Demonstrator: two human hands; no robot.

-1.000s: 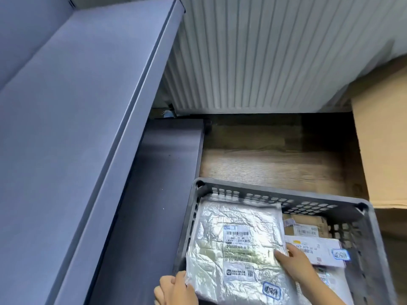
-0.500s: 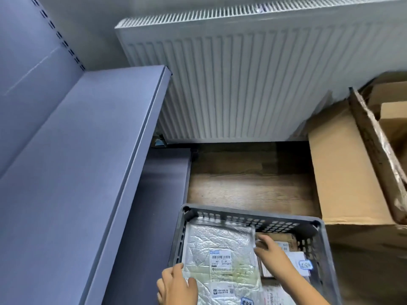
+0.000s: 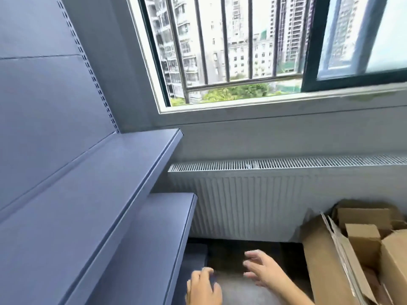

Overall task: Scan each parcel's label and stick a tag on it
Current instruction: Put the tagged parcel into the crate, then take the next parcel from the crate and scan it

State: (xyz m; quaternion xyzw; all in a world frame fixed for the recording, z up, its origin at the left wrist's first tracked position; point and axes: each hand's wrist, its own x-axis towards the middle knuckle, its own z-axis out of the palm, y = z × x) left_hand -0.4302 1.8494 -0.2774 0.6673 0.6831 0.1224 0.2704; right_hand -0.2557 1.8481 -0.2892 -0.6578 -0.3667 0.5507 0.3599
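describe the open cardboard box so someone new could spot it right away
Find the white radiator under the window. Follow it to its right end and look down to the floor: the cardboard box stands there, flaps open, with smaller brown boxes inside. It is the only brown thing here; the shelves on the left are blue-grey.

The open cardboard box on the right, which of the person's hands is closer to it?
Right. The right hand, fingers spread, hovers just left of the cardboard box, with a gap between them. The left hand sits farther left, beside the blue shelf.
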